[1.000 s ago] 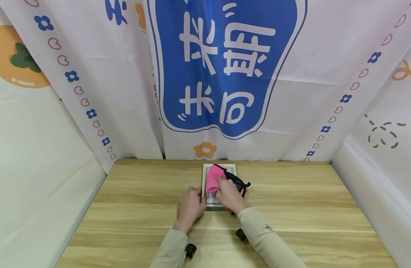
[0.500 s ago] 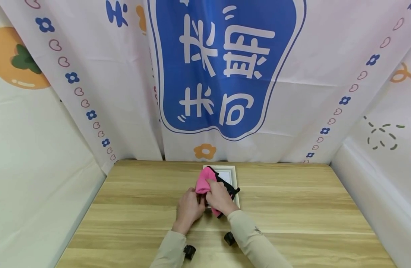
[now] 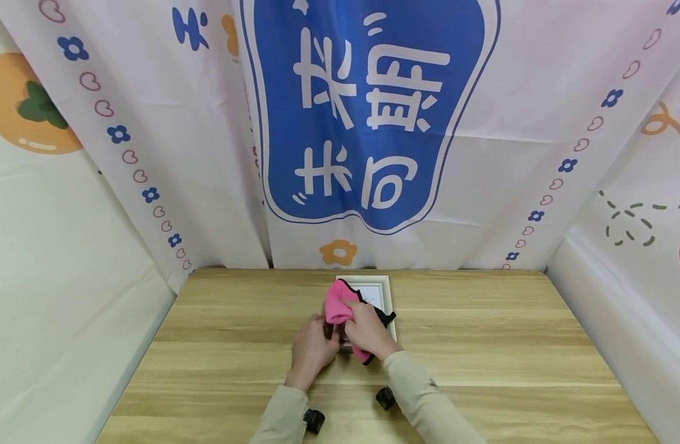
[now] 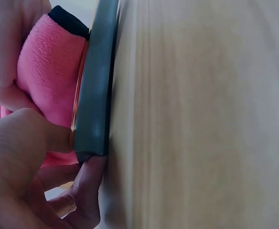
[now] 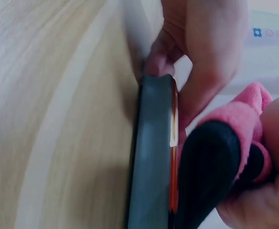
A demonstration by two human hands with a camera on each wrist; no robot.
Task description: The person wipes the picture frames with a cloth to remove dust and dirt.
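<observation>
A picture frame point(image 3: 386, 290) with a pale border and dark sides lies flat near the table's back edge. My left hand point(image 3: 313, 346) pinches its near left corner, thumb on top and fingertips low against the side point(image 4: 96, 86) in the left wrist view. In my right hand point(image 3: 367, 330) is a bunched pink cloth point(image 3: 338, 299) with black trim, pressed onto the frame's left part. Fuzzy pink cloth point(image 4: 53, 67) meets the frame's upper edge in the left wrist view. Much of the frame's face is hidden under cloth and hand.
The frame lies on a wood-grain table point(image 3: 484, 357). Behind it hangs a white printed curtain point(image 3: 500, 185) with a blue panel, and pale fabric walls point(image 3: 68, 246) stand at both sides. A black wrist camera point(image 3: 314, 421) hangs by the left sleeve.
My right hand has slid the pink cloth leftward across the frame to its left edge, uncovering the frame's right part, then barely moved. My left hand keeps its grip on the corner.
</observation>
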